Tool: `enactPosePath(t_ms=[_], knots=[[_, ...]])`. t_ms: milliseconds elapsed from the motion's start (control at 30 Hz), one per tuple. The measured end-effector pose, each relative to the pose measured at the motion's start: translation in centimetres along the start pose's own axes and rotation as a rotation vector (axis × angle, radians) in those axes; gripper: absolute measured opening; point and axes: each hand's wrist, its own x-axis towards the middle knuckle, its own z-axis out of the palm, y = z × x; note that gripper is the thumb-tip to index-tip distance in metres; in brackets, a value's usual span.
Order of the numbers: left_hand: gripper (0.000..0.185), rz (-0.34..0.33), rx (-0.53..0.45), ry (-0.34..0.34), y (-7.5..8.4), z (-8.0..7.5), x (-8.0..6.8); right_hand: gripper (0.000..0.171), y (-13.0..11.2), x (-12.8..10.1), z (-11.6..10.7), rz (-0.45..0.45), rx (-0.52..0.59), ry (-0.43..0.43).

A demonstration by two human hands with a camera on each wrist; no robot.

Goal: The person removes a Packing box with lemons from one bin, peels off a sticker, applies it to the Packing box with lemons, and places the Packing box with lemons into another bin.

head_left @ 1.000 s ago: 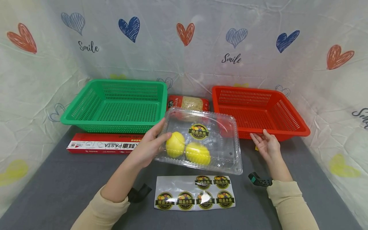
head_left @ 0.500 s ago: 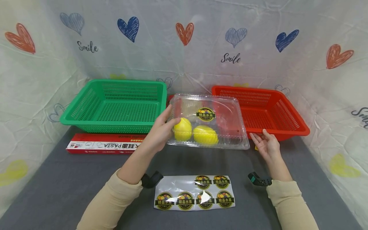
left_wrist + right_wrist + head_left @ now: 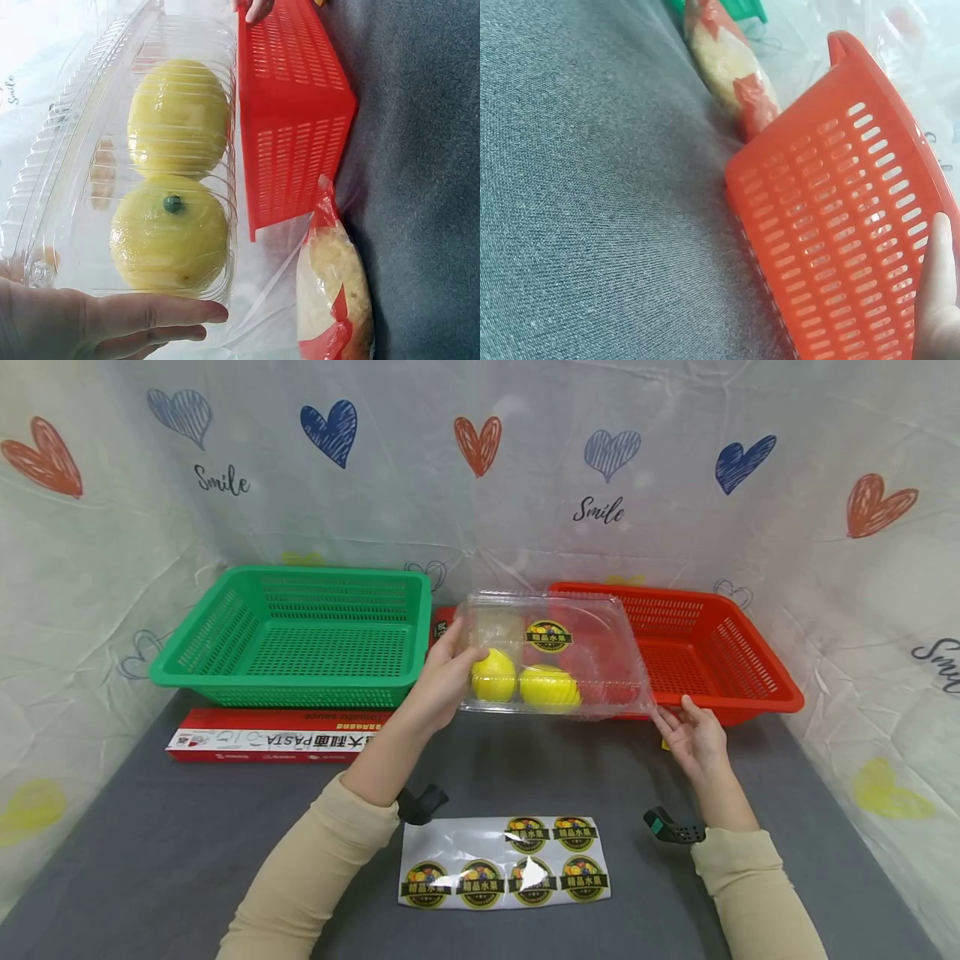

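Observation:
My left hand (image 3: pixel 444 677) grips the left end of a clear plastic clamshell box (image 3: pixel 558 652) and holds it in the air in front of the red basket (image 3: pixel 738 677). Two yellow lemons (image 3: pixel 525 681) lie inside the box, and a round fruit sticker (image 3: pixel 548 636) sits on its lid. The left wrist view shows the lemons (image 3: pixel 174 187) through the clear box (image 3: pixel 82 150), with my fingers (image 3: pixel 142 319) under its end. My right hand (image 3: pixel 693 735) is open, palm up, its fingers straight against the red basket's near wall (image 3: pixel 840 247), just below the box's right corner.
A green basket (image 3: pixel 225 660) stands at the back left, with a red pasta box (image 3: pixel 270 743) lying in front of it. A bag of pasta (image 3: pixel 446 622) lies between the baskets. A sheet of round stickers (image 3: pixel 504 862) lies on the grey table (image 3: pixel 150 860) near me.
My left hand has lifted the clamshell box up and away from me, toward the red basket. The right hand has stayed in place by the basket wall.

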Motion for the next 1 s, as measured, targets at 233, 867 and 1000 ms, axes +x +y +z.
enactPosePath(t_ms=[233,867,1000], knots=[[0.068,-0.014,-0.008,0.019,0.1,1.1,1.4,0.042,0.1,-0.1,0.2,-0.002,-0.005,0.030],[0.064,-0.062,-0.038,0.017,0.0,5.8,4.9,0.041,0.2,0.0,0.1,-0.005,-0.016,0.021],[0.064,-0.065,-0.051,0.023,0.2,6.7,5.6,0.040,0.1,0.0,0.1,-0.008,-0.027,0.024]])
